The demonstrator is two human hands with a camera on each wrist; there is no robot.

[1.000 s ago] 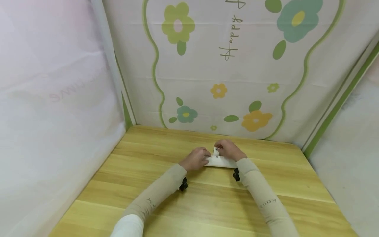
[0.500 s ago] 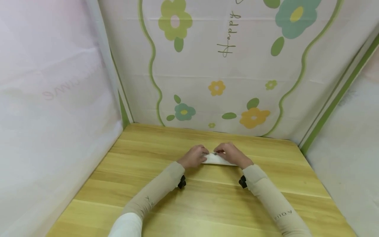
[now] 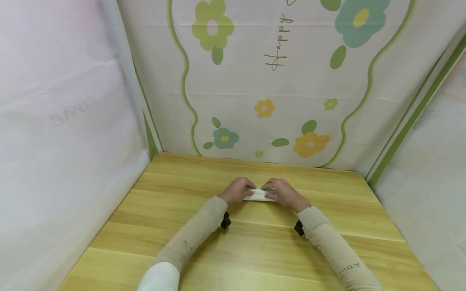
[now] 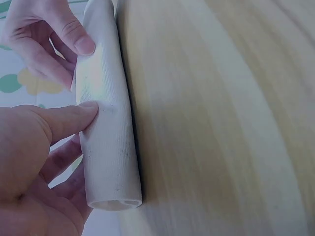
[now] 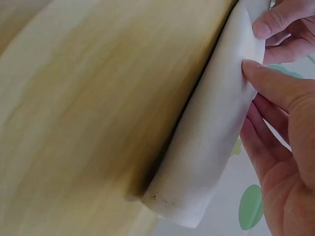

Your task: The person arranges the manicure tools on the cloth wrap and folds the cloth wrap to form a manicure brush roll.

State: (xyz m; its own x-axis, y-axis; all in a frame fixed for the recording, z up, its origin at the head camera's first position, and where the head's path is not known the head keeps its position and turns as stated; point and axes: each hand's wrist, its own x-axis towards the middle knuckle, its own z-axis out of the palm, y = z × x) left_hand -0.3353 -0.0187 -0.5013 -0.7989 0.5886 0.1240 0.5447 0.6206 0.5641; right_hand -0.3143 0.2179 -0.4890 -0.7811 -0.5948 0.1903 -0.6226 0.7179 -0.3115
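Note:
A white, finely ribbed roll (image 3: 259, 195) lies on the wooden table, long side across in front of me. Its hollow end shows in the left wrist view, where the roll (image 4: 112, 162) has a few dark specks. My left hand (image 3: 236, 190) holds it left of the middle, thumb on the near side and fingers behind. Close by on the right, my right hand (image 3: 287, 193) pinches it the same way. In the right wrist view the roll (image 5: 204, 142) tapers away toward both thumbs. A small dark spot on its top edge sits between the hands; the fingertips behind are partly hidden.
The wooden tabletop (image 3: 255, 250) reaches back to a white cloth wall (image 3: 240, 93) printed with flowers. More white cloth (image 3: 73, 161) hangs along the left side, and another panel (image 3: 429, 182) on the right. A black wrist camera (image 3: 225, 220) sits under the left cuff.
The small white flap with a dark dot, raised behind the roll a second ago, is folded down onto it. My right hand has come down and now grips the roll beside the left.

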